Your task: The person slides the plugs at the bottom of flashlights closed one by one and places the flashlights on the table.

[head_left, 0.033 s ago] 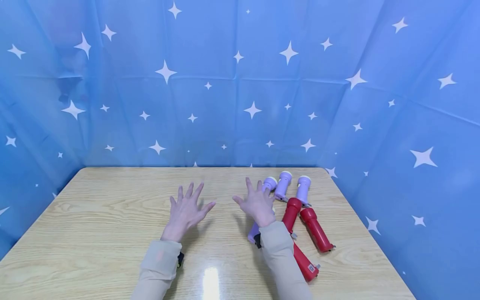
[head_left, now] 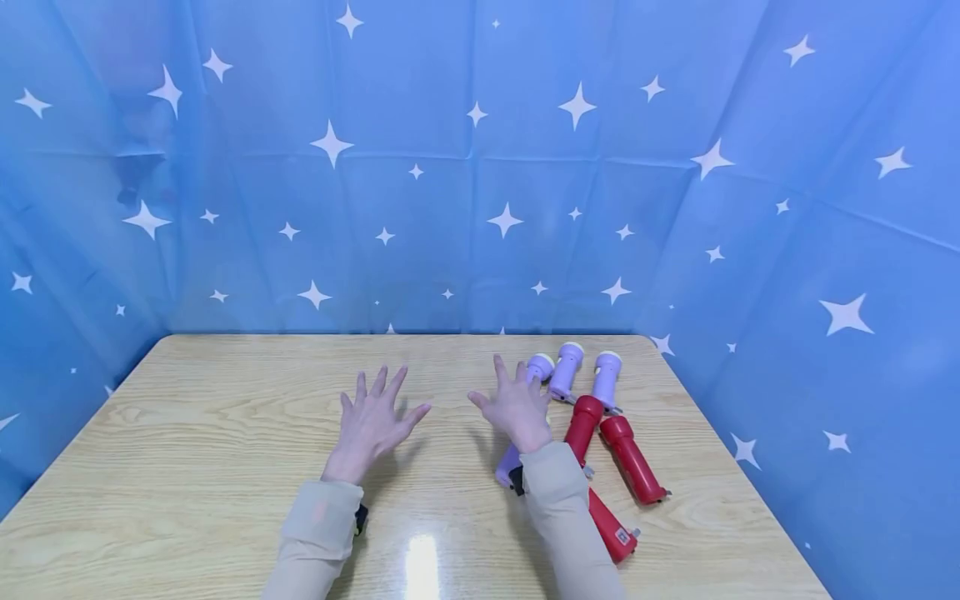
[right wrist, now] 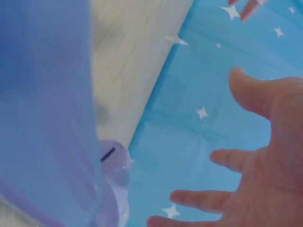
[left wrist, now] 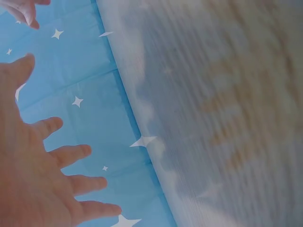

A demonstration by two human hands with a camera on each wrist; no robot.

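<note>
My left hand (head_left: pixel 371 425) is held over the table's middle, fingers spread and straight, holding nothing; its palm (left wrist: pixel 38 175) shows bare in the left wrist view. To its right, my right hand (head_left: pixel 517 412) also has spread fingers and an empty palm (right wrist: pixel 274 184). Its fingers overlap a purple flashlight (head_left: pixel 540 365) in the head view. Another purple flashlight (head_left: pixel 507 469) lies partly hidden beneath this hand and wrist. Two more purple flashlights, one (head_left: pixel 567 371) nearer the hand and one (head_left: pixel 607 379) farther right, lie at the back.
Three red flashlights lie right of my right forearm: one (head_left: pixel 582 429) close by, one (head_left: pixel 633 461) farther right, one (head_left: pixel 612 529) nearer me, partly behind the sleeve. A blue star-patterned curtain (head_left: pixel 435 192) rises behind the wooden table (head_left: pixel 202 467) and along its sides.
My right hand has shifted very slightly to the right. The left hand and the flashlights have stayed where they were.
</note>
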